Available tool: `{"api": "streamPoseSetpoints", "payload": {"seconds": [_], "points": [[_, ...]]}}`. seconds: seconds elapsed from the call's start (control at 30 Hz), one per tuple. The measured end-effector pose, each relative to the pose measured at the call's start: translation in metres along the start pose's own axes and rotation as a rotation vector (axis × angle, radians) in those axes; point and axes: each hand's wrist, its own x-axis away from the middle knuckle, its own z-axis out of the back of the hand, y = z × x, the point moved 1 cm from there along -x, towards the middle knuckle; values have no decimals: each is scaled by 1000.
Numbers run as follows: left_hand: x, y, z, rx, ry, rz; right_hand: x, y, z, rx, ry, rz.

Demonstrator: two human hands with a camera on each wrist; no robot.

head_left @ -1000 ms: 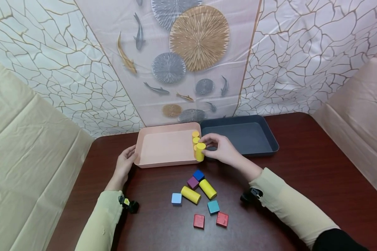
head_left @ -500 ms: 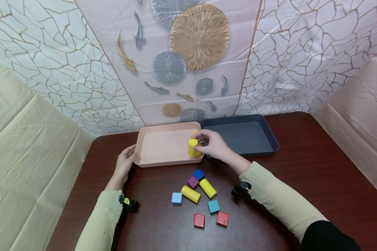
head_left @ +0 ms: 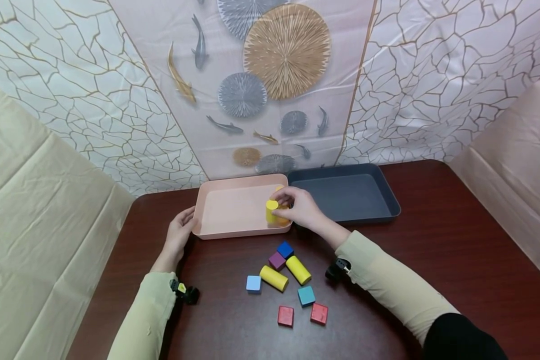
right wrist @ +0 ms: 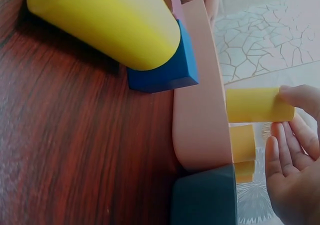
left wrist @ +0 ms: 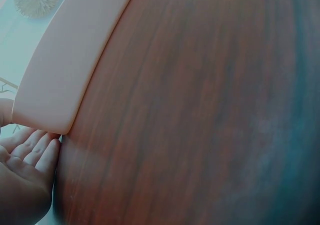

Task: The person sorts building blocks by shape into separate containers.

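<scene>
While the right grip [head_left: 303,208] pinches a yellow cylinder [head_left: 270,214] between thumb and fingertips, the piece stands upright within the right end of a pink tray [head_left: 231,210], its long axis vertical and one flat round face turned up. The right wrist camera, turned sideways, shows two more cylinders [right wrist: 243,144] just beside it, largely hidden by the hand in the head view. There the tray's wall covers the held piece's base; whether it touches the tray floor cannot be told. At the tray's left end, the left grip [head_left: 180,232] lies with straight fingers against the outside, its thumb by the rim in the left wrist view. One second earlier, the held piece was over the tray's front right corner; now it is farther left, while the left grip has stayed put. A dark tray [head_left: 351,195] adjoins on the right. Nearer the person, two yellow rods [head_left: 298,270], four cubes [head_left: 277,261] in blues, purple and teal, and two red blocks [head_left: 285,316] lie on the table [head_left: 225,320].
</scene>
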Motion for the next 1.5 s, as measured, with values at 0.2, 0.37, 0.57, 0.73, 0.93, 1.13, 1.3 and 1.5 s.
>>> {"api": "streamPoseSetpoints", "payload": {"seconds": [0.2, 0.37, 0.57, 0.73, 0.93, 1.13, 1.3, 1.5], "points": [[2, 1, 0, -13, -3, -1, -4, 3, -6, 18, 1, 2], [3, 1, 0, -3, -4, 2, -5, 3, -10, 66, -4, 29], [3, 2, 0, 5, -8, -7, -6, 4, -15, 86, -21, 38], [4, 1, 0, 18, -15, -18, -5, 6, -17, 78, -35, 45], [4, 1, 0, 10, -15, -22, -5, 8, -19, 115, -58, 80], [3, 0, -1, -11, 14, -43, -5, 7, -20, 200, -89, 103], [3, 0, 0, -14, -3, -28, -6, 7, -20, 249, -103, 102], [4, 2, 1, -4, -17, -9, -6, 5, -20, 252, -112, 101]]}}
